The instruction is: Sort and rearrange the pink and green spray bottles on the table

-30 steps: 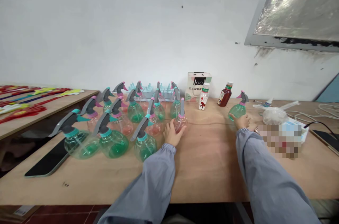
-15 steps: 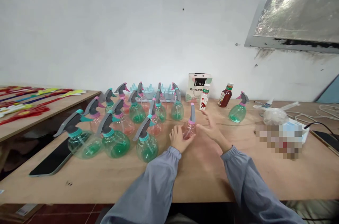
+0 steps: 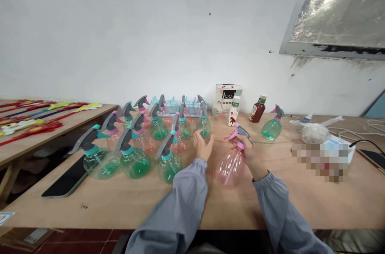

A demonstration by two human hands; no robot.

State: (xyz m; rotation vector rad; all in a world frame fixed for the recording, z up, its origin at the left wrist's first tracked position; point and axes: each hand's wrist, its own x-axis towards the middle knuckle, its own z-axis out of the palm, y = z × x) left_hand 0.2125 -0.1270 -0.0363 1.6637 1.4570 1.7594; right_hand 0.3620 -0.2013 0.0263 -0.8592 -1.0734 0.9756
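Observation:
My right hand (image 3: 249, 150) is wrapped around the grey-and-pink head of a pink spray bottle (image 3: 230, 168), which tilts with its nozzle toward the left. Whether the bottle's base touches the table cannot be made out. To its left, my left hand (image 3: 203, 145) is empty, fingers curved and apart. Just behind that hand stands a green spray bottle (image 3: 205, 126). Several more green and pink spray bottles are grouped to the left, among them a green one with a teal collar (image 3: 169, 167) closest to my left forearm.
At the back are a paper bag (image 3: 221, 103), a white bottle (image 3: 233, 113) and a brown-red bottle (image 3: 257, 110). One green spray bottle (image 3: 271, 129) stands alone at right, near a crumpled plastic bag (image 3: 315, 133). A phone (image 3: 64, 182) lies at left.
My left hand has let go of the pink spray bottle. My right hand has taken its head, and the bottle is now nearer me, farther right and tilted.

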